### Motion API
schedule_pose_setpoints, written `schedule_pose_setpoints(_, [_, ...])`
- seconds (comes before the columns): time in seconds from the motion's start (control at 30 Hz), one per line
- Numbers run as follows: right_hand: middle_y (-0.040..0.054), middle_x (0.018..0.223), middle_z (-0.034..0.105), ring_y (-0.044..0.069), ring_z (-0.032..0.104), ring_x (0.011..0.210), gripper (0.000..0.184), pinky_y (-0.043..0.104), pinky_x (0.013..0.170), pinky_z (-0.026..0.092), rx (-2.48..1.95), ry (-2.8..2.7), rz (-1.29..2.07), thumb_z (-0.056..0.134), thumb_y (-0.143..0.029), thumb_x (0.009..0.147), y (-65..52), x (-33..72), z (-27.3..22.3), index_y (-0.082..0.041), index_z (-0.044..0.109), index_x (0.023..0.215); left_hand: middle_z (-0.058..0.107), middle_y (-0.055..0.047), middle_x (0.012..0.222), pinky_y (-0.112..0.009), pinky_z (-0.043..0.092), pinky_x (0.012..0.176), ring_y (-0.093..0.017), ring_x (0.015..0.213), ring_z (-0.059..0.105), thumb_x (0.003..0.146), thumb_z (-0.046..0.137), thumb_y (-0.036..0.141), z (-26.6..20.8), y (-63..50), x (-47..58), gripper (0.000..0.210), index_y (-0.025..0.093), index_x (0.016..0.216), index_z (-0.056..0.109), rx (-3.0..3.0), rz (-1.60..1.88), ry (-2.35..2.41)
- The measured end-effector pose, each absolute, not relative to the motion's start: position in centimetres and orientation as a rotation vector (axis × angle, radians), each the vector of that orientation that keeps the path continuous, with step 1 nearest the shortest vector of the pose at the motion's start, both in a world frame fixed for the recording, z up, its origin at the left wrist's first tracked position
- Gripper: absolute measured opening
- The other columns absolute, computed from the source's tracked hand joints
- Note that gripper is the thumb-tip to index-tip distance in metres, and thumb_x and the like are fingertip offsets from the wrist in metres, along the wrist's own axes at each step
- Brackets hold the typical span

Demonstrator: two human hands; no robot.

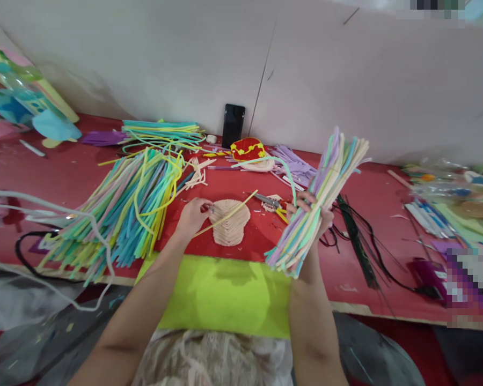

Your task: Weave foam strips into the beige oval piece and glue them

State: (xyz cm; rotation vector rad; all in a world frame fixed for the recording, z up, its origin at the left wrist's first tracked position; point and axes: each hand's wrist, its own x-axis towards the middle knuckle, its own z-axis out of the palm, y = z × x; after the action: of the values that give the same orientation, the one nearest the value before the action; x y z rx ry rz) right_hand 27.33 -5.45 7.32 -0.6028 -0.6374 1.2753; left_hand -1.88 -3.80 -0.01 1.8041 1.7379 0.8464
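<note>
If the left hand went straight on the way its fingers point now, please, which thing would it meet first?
Probably the near edge of the beige ribbed piece, right by the fingertips of the left hand. Whether they already touch is unclear from this view.

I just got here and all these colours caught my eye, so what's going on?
A person's right hand grips a bundle of pastel stems above the red table. The left hand is at the upper-left edge of a beige ribbed piece; whether its fingers hold anything is unclear. A yellowish strip crosses that piece, and a larger pile of coloured stems lies to the left.
</note>
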Motion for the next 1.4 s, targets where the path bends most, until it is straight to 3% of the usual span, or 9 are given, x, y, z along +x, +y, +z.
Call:
schedule_pose_setpoints(0.23, [-0.0055, 0.069, 0.03, 0.006, 0.022, 0.044, 0.027, 0.023, 0.046, 0.035, -0.625, -0.692, 1.288, 0.06, -0.044, 0.058, -5.9, 27.1, 7.4, -0.027, 0.05, 0.075, 0.068, -0.003, 0.087, -0.027, 0.048, 0.077, -0.014, 0.077, 0.062, 0.076, 0.062, 0.019, 0.0, -3.8, -1.6, 0.017, 0.018, 0.093, 0.067, 1.792, 0.949, 1.696])
schedule_pose_setpoints(0.4, [-0.0067, 0.067, 0.026, 0.005, 0.018, 0.044, 0.033, 0.022, 0.044, 0.034, -0.601, -0.717, 1.372, 0.063, -0.045, 0.052, -6.0, 26.7, 7.5, -0.025, 0.044, 0.071, 0.063, -0.008, 0.114, -0.029, 0.046, 0.091, -0.015, 0.099, 0.06, 0.09, 0.045, 0.03, 2.0, -4.6, -0.6, 0.029, 0.018, 0.114, 0.057, 1.741, 1.181, 1.69])
schedule_pose_setpoints(0.6, [-0.0076, 0.064, 0.026, 0.004, 0.019, 0.044, 0.039, 0.021, 0.041, 0.031, -0.669, -0.776, 1.461, 0.064, -0.046, 0.049, -6.1, 25.5, 7.8, -0.024, 0.039, 0.07, 0.053, -0.008, 0.133, -0.031, 0.042, 0.099, -0.017, 0.115, 0.055, 0.093, 0.041, 0.03, 3.8, -5.5, 0.6, 0.038, 0.021, 0.129, 0.046, 1.684, 1.32, 1.499])
schedule_pose_setpoints(0.7, [-0.0066, 0.066, 0.029, 0.005, 0.022, 0.045, 0.04, 0.023, 0.044, 0.033, -0.599, -0.796, 1.501, 0.066, -0.046, 0.05, -6.1, 25.2, 7.3, -0.023, 0.036, 0.066, 0.062, -0.008, 0.122, -0.03, 0.041, 0.099, -0.017, 0.113, 0.057, 0.092, 0.043, 0.031, 4.0, -5.9, 1.0, 0.037, 0.019, 0.126, 0.051, 1.696, 1.214, 1.439])
schedule_pose_setpoints(0.83, [-0.0052, 0.068, 0.033, 0.006, 0.025, 0.047, 0.033, 0.023, 0.046, 0.036, -0.518, -0.799, 1.529, 0.066, -0.043, 0.055, -6.2, 24.9, 6.8, -0.023, 0.042, 0.068, 0.069, -0.004, 0.087, -0.026, 0.047, 0.085, -0.015, 0.084, 0.064, 0.092, 0.04, 0.032, 4.1, -6.6, 1.6, 0.03, 0.017, 0.105, 0.063, 1.719, 1.078, 1.374])
schedule_pose_setpoints(0.9, [-0.0042, 0.07, 0.038, 0.007, 0.029, 0.049, 0.029, 0.024, 0.048, 0.038, -0.555, -0.794, 1.533, 0.065, -0.041, 0.056, -6.4, 24.5, 7.0, -0.023, 0.047, 0.07, 0.067, -0.002, 0.078, -0.025, 0.048, 0.08, -0.014, 0.075, 0.063, 0.093, 0.036, 0.03, 4.1, -7.1, 2.0, 0.033, 0.018, 0.111, 0.061, 1.708, 1.011, 1.291])
schedule_pose_setpoints(1.07, [-0.0009, 0.087, 0.055, 0.008, 0.045, 0.058, 0.027, 0.024, 0.059, 0.047, -0.669, -0.751, 1.524, 0.063, -0.032, 0.062, -7.1, 22.3, 7.3, -0.023, 0.058, 0.086, 0.063, -0.001, 0.071, -0.023, 0.048, 0.067, -0.012, 0.064, 0.06, 0.092, 0.033, 0.025, 4.0, -8.3, 3.3, 0.038, 0.02, 0.123, 0.055, 1.727, 0.801, 1.161])
schedule_pose_setpoints(1.23, [-0.0005, 0.074, 0.06, 0.012, 0.052, 0.058, 0.025, 0.024, 0.05, 0.047, -0.78, -0.742, 1.636, 0.063, -0.033, 0.065, -7.4, 21.3, 5.4, -0.02, 0.06, 0.086, 0.062, -0.001, 0.068, -0.022, 0.046, 0.061, -0.012, 0.059, 0.057, 0.092, 0.033, 0.024, 4.2, -8.9, 3.9, 0.031, 0.02, 0.096, 0.063, 1.76, 0.717, 1.09])
schedule_pose_setpoints(1.4, [-0.0012, 0.061, 0.058, 0.013, 0.052, 0.053, 0.033, 0.024, 0.048, 0.047, -0.812, -0.781, 1.743, 0.066, -0.036, 0.059, -7.4, 21.5, 4.6, -0.017, 0.062, 0.087, 0.06, 0.001, 0.063, -0.023, 0.044, 0.061, -0.012, 0.058, 0.056, 0.09, 0.035, 0.02, 4.6, -9.2, 3.7, 0.027, 0.02, 0.076, 0.058, 1.829, 0.703, 1.068])
